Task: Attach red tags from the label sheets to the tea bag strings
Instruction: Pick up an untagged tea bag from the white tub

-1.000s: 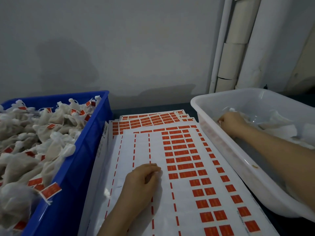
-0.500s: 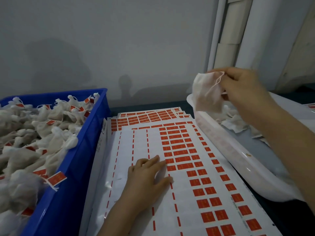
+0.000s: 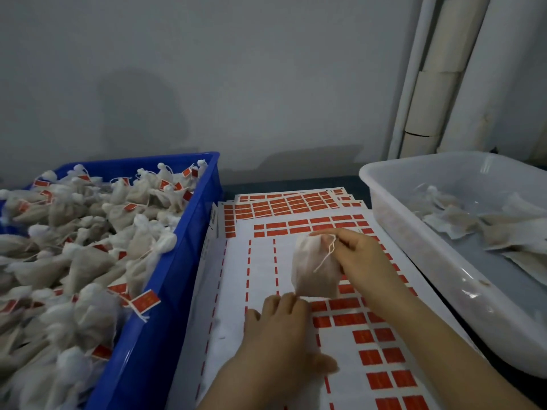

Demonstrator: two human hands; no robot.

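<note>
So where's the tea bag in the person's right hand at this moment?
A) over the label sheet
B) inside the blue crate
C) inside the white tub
A: the right hand grips the tea bag above the label sheet, between the blue crate and the white tub.

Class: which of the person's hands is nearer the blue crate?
Left. The left hand rests on the label sheet just beside the blue crate; the right hand holds a tea bag farther right, nearer the white tub.
</note>
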